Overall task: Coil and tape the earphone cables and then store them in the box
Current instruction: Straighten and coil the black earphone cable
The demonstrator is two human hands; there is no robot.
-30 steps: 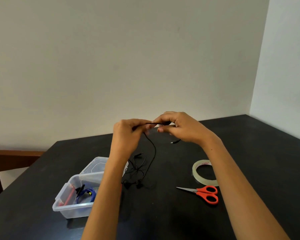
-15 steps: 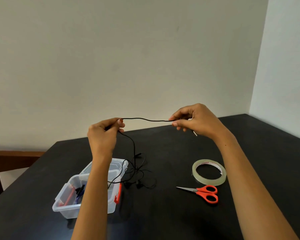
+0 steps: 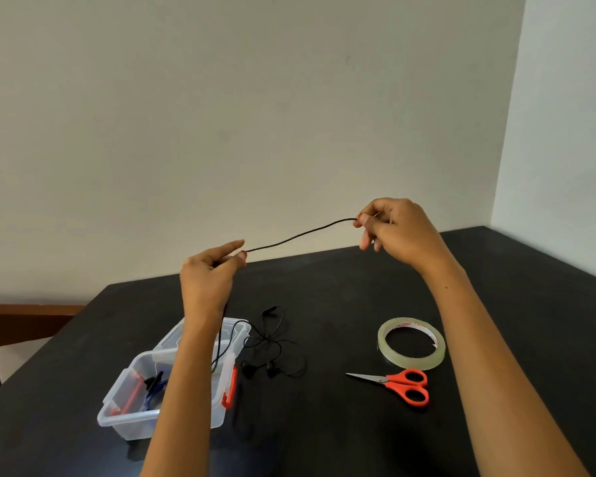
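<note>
Between the 2 hands a stretch of black earphone cable [image 3: 300,235] runs taut; right hand [image 3: 393,232] pinches its end, left hand [image 3: 210,273] pinches lower, the rest trailing below it to the counter [image 3: 324,425] by the box [image 3: 135,418]. Keep tension even and loop equal turns, so it won't tangle.

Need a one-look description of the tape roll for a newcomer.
On the black table, look right of the person's right forearm. The tape roll lies flat there, just beyond the orange-handled scissors. It is the only pale, translucent ring on the table.
</note>
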